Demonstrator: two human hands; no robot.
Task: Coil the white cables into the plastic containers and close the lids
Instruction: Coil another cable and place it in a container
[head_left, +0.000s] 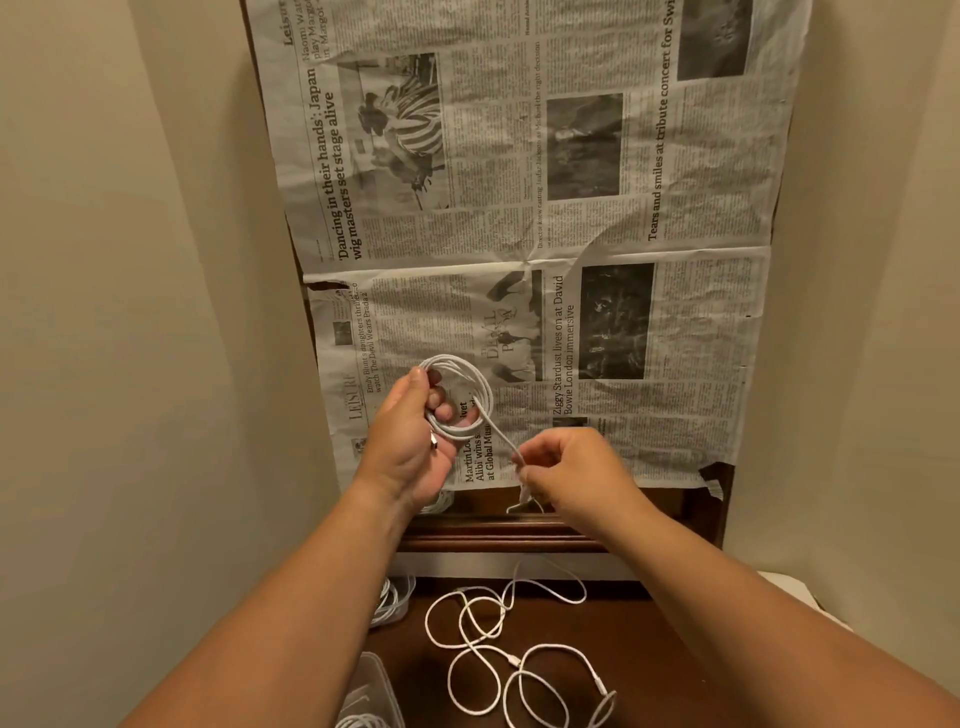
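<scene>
Seen from above, two bare arms reach forward over a counter (498, 530) covered with newspaper (519, 208).

The left hand (410, 441) grips a coil (483, 389) of white cable, fingers curled through the ring. A metal plug (434, 441) shows at its palm. From the coil's right side a short tail (501, 436) runs down toward 5 o'clock to the right hand (576, 478), which pinches it between thumb and fingertips. The cable's free end hangs just below that hand. So the unwound length lies at 4 to 5 o'clock of the coil, its long axis slanting between the hands. The right hand is the nearer one to feed it round. Little seems left to wind.

The containers (374, 686) stand at 7 o'clock of the hands, on a lower wooden surface (649, 649) close to the person's body. They are clear plastic, and each seems to hold some white cable. Whether lids are on cannot be told. A loose cable (498, 639) sprawls in open loops at 6 o'clock on the same surface.

The newspaper is creased and torn at its near right corner. Plain cream walls (130, 260) close in on both sides.
</scene>
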